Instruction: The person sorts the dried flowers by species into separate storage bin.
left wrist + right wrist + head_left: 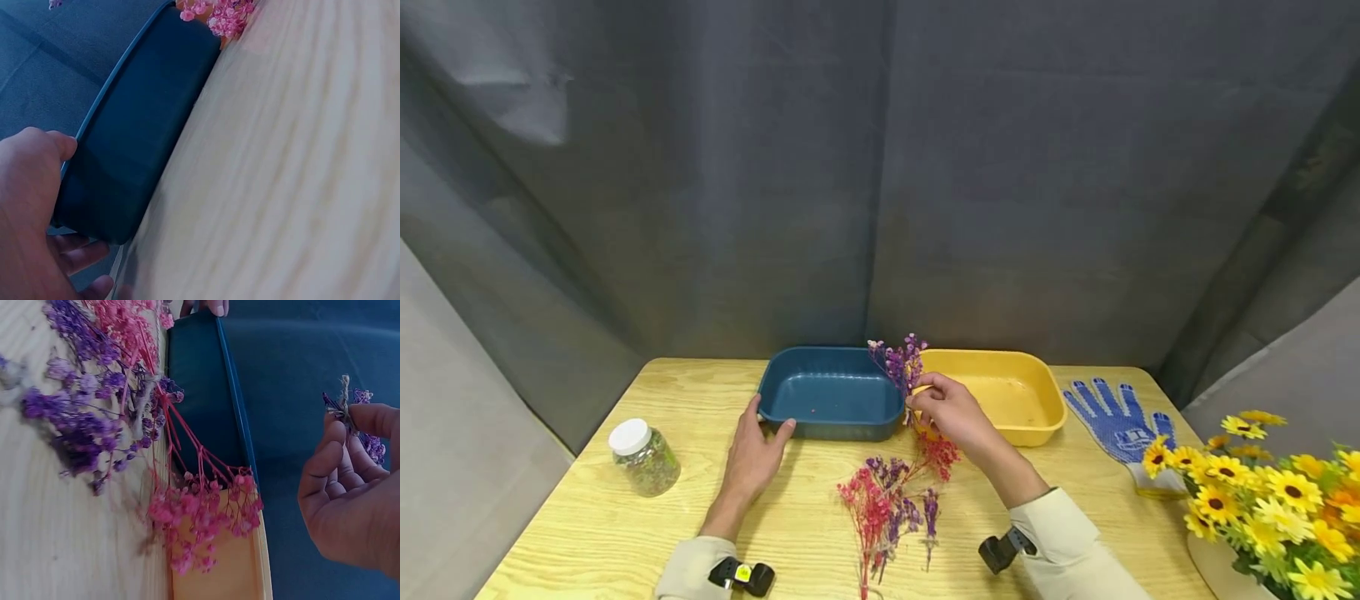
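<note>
My right hand [950, 412] pinches a small bunch of purple dried flowers [901, 364] by its tied stems. The bunch is upright, above the gap between the blue basin [842, 431] and the yellow basin [1037, 435]. Twine around the stems [343, 407] shows between thumb and fingers in the right wrist view. My left hand [755, 460] holds the near left corner of the blue basin, its thumb [64, 145] at the rim and its other fingers around the side. Pink dried flowers [867, 508] and purple bunches [931, 512] lie on the table in front of the basins.
A clear jar [651, 467] with a white lid stands at the left. On the right lie a blue and white work glove [1116, 425] and, nearer, a pot of yellow flowers [1262, 500]. Behind the wooden table [805, 533] hangs a dark curtain [880, 183].
</note>
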Demonstrator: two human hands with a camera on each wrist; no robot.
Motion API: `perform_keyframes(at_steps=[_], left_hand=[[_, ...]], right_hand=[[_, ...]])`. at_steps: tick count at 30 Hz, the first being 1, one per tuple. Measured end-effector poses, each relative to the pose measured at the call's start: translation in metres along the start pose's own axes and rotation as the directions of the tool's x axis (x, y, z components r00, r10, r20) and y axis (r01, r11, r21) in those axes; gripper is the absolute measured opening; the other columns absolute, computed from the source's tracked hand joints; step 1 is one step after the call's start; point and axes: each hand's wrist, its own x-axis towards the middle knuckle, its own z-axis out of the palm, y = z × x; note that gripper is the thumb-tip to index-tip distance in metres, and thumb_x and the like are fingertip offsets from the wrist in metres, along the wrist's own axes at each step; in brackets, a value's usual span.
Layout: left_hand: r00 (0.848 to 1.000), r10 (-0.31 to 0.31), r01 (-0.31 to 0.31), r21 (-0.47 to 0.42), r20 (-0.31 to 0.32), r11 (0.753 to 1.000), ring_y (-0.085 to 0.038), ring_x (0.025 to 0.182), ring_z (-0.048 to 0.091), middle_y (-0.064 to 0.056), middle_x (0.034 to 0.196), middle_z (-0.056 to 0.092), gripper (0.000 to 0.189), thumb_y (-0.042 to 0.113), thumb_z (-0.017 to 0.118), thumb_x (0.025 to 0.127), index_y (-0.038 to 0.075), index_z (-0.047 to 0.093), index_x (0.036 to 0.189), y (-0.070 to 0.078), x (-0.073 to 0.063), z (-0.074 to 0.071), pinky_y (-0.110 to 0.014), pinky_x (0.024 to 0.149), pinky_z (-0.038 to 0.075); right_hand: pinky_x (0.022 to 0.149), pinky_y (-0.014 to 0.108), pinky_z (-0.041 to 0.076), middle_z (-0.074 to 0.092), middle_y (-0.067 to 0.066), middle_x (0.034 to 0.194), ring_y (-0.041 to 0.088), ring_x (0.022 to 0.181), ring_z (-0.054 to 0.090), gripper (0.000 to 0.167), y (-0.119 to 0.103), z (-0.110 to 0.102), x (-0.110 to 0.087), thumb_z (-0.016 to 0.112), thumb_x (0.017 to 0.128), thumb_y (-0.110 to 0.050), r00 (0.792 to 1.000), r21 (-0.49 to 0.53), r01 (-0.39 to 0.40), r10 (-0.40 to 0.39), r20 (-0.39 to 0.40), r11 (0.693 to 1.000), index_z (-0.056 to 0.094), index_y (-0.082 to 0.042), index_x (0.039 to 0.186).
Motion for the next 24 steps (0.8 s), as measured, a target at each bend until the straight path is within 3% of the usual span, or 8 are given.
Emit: perform_keyframes(at_steps=[11,24], left_hand=[[1.0,0.009,-0.009,-0.031,-0.001,0.999,-0.035,0.132,0.047,-0.017,0.153,0.03,0.083,0.048,0.056,0.094,0.013,0.012,0.155,-0.001,-0.002,0.0,-0.054,0.108,0.035],[0.999,0.008,-0.01,-0.066,-0.033,0.998,-0.034,0.126,0.053,-0.016,0.145,0.038,0.077,0.046,0.056,0.095,0.013,0.019,0.154,-0.004,0.0,0.0,-0.052,0.103,0.04]], right_hand=[[0.059,0.027,0.043,0.059,0.007,0.089,0.019,0.067,0.053,0.012,-0.005,0.014,0.031,0.059,0.093,-0.02,0.997,-0.002,-0.072,0.072,0.008,0.997,0.059,-0.009,0.099],[0.053,0.024,0.042,0.057,0.007,0.082,0.017,0.06,0.051,0.014,0.005,0.023,0.063,0.059,0.093,-0.02,0.986,-0.057,-0.168,0.168,-0.01,0.984,0.061,-0.007,0.099]])
